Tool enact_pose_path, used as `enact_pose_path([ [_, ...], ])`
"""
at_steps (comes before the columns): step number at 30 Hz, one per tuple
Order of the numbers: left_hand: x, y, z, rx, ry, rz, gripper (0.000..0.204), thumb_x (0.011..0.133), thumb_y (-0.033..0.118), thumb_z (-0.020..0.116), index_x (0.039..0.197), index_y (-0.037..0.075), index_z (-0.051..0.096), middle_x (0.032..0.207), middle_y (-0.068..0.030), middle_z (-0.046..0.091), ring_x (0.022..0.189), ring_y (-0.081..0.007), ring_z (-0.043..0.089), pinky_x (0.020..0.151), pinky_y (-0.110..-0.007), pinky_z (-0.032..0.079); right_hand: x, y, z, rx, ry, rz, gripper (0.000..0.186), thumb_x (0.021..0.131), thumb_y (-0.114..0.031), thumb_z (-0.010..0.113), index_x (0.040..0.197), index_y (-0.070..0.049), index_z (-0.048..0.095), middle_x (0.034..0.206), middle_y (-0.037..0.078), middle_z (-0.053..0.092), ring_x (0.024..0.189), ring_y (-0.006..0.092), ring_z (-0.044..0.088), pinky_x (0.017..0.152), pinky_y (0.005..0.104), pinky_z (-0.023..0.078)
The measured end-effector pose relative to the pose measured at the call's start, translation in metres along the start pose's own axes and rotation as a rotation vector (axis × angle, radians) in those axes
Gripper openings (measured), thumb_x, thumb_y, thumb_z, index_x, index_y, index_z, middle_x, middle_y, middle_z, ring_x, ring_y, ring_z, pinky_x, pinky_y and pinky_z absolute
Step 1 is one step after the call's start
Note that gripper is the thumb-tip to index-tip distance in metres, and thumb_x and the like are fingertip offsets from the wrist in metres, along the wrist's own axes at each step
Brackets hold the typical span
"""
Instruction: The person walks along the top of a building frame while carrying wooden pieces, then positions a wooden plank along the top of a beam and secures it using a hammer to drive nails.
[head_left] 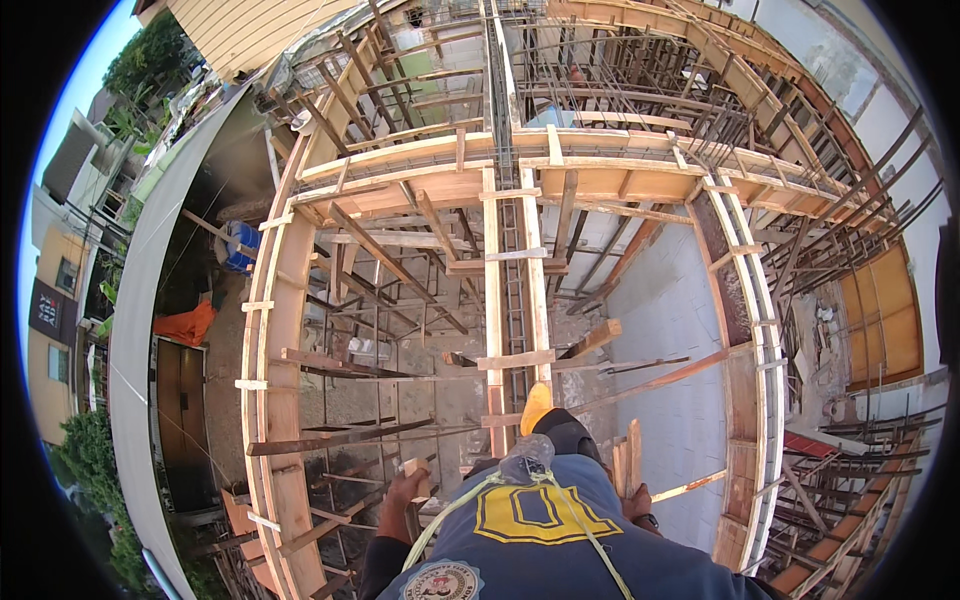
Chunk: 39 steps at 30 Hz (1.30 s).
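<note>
At my left side, my left hand point(402, 492) is closed around the top of a wooden post point(416, 470). On the other side, my right hand point(637, 504) grips upright wooden boards point(627, 458); my shirt hides part of that hand. Between them, one yellow boot point(537, 405) stands at the central beam formwork point(492, 245), a narrow timber trough with steel rebar point(516, 240) inside. Short wooden crosspieces point(516, 360) bridge the trough. A clear plastic pouch point(526, 460) hangs on a cord over my chest.
Curved-looking formwork runs along the left point(262, 350) and right point(757, 330), joined by a far cross beam point(410, 170). Far below lies the ground point(400, 400), among many props and braces. A grey block wall point(660, 310) stands right; a blue drum point(241, 245) sits left.
</note>
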<state>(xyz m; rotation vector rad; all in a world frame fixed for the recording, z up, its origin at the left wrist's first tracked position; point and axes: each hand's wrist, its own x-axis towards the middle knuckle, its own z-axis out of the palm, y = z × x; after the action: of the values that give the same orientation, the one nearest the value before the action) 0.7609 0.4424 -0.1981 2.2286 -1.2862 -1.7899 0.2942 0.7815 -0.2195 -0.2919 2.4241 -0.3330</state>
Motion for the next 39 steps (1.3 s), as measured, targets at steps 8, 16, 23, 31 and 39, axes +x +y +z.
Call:
enact_pose_path([
  [8, 0.068, 0.079, 0.014, 0.168, 0.088, -0.19, 0.077, 0.075, 0.052, 0.075, 0.126, -0.006, 0.064, 0.117, -0.0238, 0.07, 0.11, -0.0333, 0.067, 0.093, -0.042, 0.052, 0.189, -0.267, -0.117, 0.312, 0.123, -0.368, 0.066, 0.065, -0.031, 0.087, 0.108, 0.005, 0.052, 0.094, 0.029, 0.07, 0.09, 0.0469, 0.069, 0.077, 0.0488, 0.055],
  [16, 0.132, 0.227, 0.036, 0.346, -0.154, -0.104, 0.064, 0.082, 0.049, 0.068, 0.124, 0.0, 0.066, 0.111, -0.0169, 0.072, 0.104, -0.0284, 0.067, 0.091, -0.041, 0.052, 0.322, -0.379, -0.096, 0.229, 0.219, -0.365, 0.069, 0.064, -0.034, 0.09, 0.108, 0.005, 0.053, 0.104, 0.025, 0.069, 0.097, 0.0368, 0.069, 0.083, 0.0441, 0.056],
  [23, 0.217, 0.465, -0.011, 0.336, -0.295, 0.157, 0.067, 0.079, 0.051, 0.071, 0.121, -0.001, 0.069, 0.111, -0.0143, 0.072, 0.102, -0.024, 0.068, 0.09, -0.038, 0.053, 0.339, -0.451, -0.075, -0.098, -0.091, 0.081, 0.087, 0.056, -0.052, 0.091, 0.11, 0.006, 0.055, 0.104, 0.028, 0.07, 0.1, 0.0439, 0.068, 0.086, 0.0479, 0.055],
  [31, 0.41, 0.744, -0.086, 0.021, 0.081, 0.139, 0.056, 0.078, 0.036, 0.077, 0.117, -0.003, 0.07, 0.104, -0.0145, 0.074, 0.093, -0.0228, 0.071, 0.082, -0.038, 0.056, 0.416, -0.631, -0.099, 0.118, 0.111, -0.067, 0.077, 0.062, -0.041, 0.09, 0.111, 0.005, 0.054, 0.099, 0.029, 0.07, 0.094, 0.0484, 0.068, 0.079, 0.0521, 0.054],
  [39, 0.478, 0.976, -0.07, 0.107, 0.106, 0.149, 0.054, 0.078, 0.035, 0.076, 0.117, -0.002, 0.069, 0.1, -0.0108, 0.073, 0.089, -0.0214, 0.07, 0.079, -0.036, 0.056, 0.633, -0.846, -0.195, 0.38, 0.223, -0.289, 0.067, 0.063, -0.032, 0.088, 0.109, 0.004, 0.055, 0.098, 0.029, 0.07, 0.091, 0.0468, 0.069, 0.079, 0.0502, 0.056],
])
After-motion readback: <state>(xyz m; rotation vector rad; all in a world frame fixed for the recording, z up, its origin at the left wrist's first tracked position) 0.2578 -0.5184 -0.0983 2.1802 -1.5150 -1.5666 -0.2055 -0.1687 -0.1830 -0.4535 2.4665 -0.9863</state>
